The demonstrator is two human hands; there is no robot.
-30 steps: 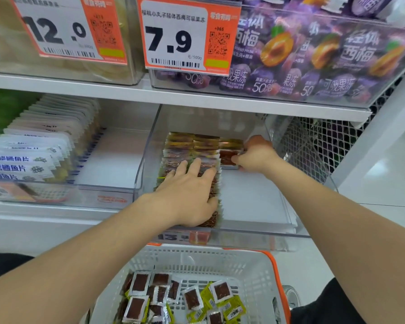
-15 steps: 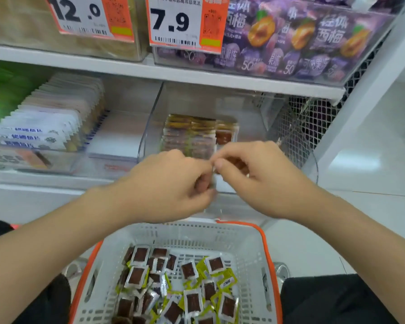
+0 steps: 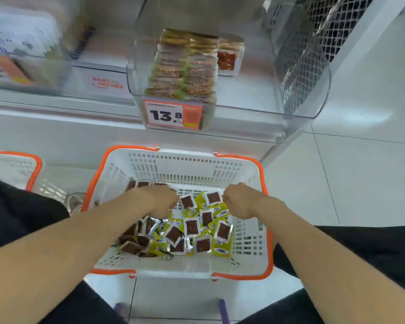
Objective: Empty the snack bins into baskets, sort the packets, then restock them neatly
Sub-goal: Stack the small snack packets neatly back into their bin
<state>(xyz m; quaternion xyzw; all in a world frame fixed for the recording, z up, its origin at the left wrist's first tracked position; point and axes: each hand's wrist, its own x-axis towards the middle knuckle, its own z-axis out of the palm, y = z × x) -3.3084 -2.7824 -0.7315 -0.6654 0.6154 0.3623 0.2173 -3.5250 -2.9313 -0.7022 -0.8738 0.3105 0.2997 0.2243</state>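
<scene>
- Nearest, the two forearms reach forward and down into the white basket with the orange rim, which stands on the floor between the person's knees.
- The left hand has its fingers curled downward onto the dark packets at the back left of the basket. The fingertips are hidden, so I cannot tell if it grips one.
- The right hand is also curled, with its knuckles just beside a white-edged packet. Whether it pinches that packet, I cannot tell.
- The loose packets lie in a mixed heap on the basket floor: darker ones more to the left, yellow-green ones more to the right.
- A second basket shows partly at the left edge. What it contains is not visible.
- Farther, on the shelf, the clear bin with the 13.8 price tag already holds two neat rows of packets on its left side and a short third row behind.
- I judge that emptying is done and restocking is well begun. The right part of the bin is bare, and the heap in the basket is left to sort and place.
</scene>
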